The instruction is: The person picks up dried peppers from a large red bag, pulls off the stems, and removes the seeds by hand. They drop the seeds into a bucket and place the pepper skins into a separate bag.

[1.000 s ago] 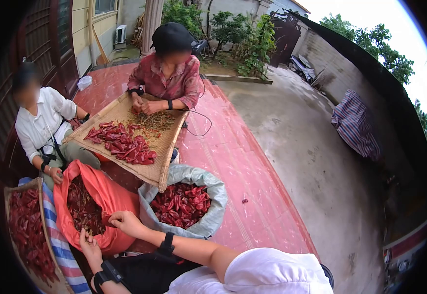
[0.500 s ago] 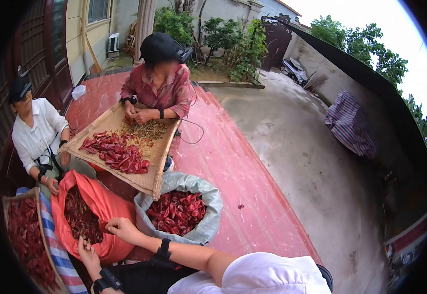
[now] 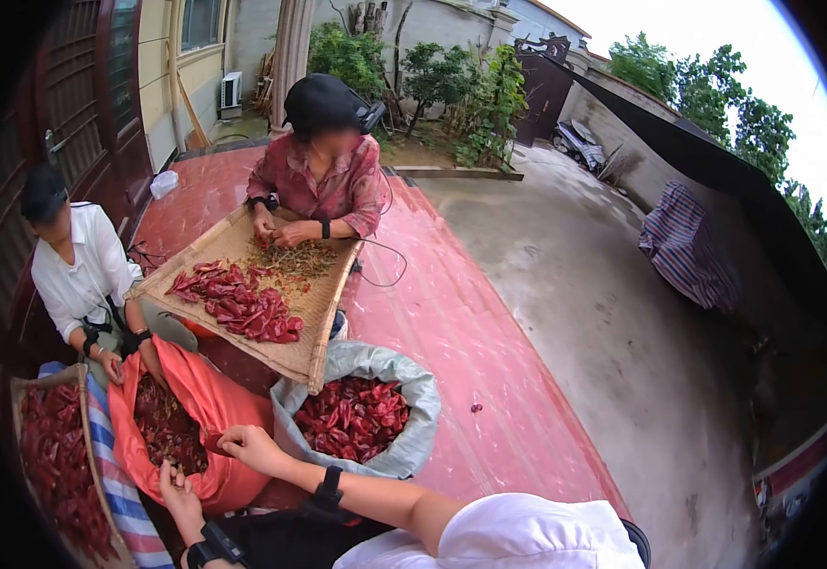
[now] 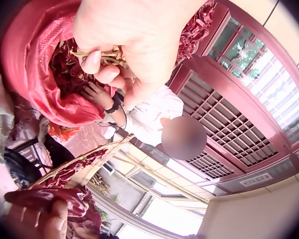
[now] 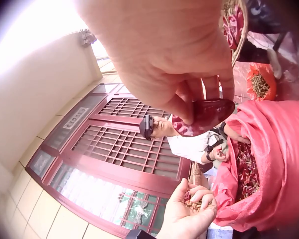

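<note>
My left hand [image 3: 181,501] is over the near edge of the red woven sack [image 3: 229,417], its fingers curled round a small bunch of dry stems [image 4: 112,56]. To its right, beside the sack's opening, my right hand [image 3: 257,449] pinches a glossy dried red chili pepper [image 5: 212,117] between thumb and fingers. The sack holds more dried chilies [image 3: 167,422] mixed with stem bits. Across it, a person in white has one hand [image 3: 153,362] inside the opening and the other at its rim.
A pale sack [image 3: 423,412] full of red chilies stands at the right. Behind it, a person in a red shirt works over a woven tray [image 3: 309,356] with chilies and stems. Another chili-filled tray [image 3: 86,417] lies left on a striped sheet [image 3: 101,417].
The person in white has lowered their head and reached one hand into the red sack. My two hands keep nearly the same place and hold. The head view has shifted slightly.
</note>
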Demonstrator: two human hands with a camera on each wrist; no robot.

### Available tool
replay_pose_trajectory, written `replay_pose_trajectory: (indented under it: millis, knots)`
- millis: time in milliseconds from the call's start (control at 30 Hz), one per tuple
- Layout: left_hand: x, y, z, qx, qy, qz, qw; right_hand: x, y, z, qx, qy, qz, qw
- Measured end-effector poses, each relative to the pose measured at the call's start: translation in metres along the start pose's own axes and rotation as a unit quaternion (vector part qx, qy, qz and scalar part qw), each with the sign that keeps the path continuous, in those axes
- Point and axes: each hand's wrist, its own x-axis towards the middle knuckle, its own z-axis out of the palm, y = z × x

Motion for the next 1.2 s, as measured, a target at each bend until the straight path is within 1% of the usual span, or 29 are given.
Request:
replay_pose_trajectory:
  millis: [200,533,667,767,800,867,1000,1100,1133,1200]
  knots:
    - [-0.003,0.003,0.005,0.000,0.018,-0.006,1.000,0.002,-0.002,0.001,0.002,-0.004,-0.001,1.000]
    - [-0.007,0.003,0.011,0.017,0.015,-0.009,1.000,0.002,0.006,0.010,0.010,-0.016,0.012,1.000]
    - [-0.014,0.004,0.024,0.028,-0.003,-0.020,0.999,0.001,0.010,0.011,0.013,-0.017,0.010,1.000]
    - [-0.018,0.003,0.028,0.025,-0.032,-0.055,0.998,-0.003,0.011,0.015,0.013,-0.019,0.020,1.000]
    - [-0.018,0.002,0.027,0.031,-0.030,-0.060,0.997,-0.004,0.011,0.015,0.005,-0.018,0.024,1.000]
    - [-0.016,-0.001,0.026,0.030,-0.058,-0.067,0.996,-0.006,0.011,0.014,0.014,-0.016,0.033,0.999]
    - [-0.020,0.000,0.038,0.051,-0.071,-0.078,0.993,-0.006,0.020,0.023,0.030,-0.024,0.035,0.999]
    - [-0.024,-0.001,0.048,0.051,-0.064,-0.080,0.993,-0.005,0.022,0.025,0.037,-0.035,0.044,0.998]
    - [-0.023,-0.001,0.046,0.051,-0.060,-0.078,0.994,-0.004,0.022,0.026,0.035,-0.036,0.039,0.998]
    - [-0.020,-0.003,0.042,0.068,-0.082,-0.090,0.990,-0.002,0.021,0.029,0.034,-0.040,0.036,0.998]
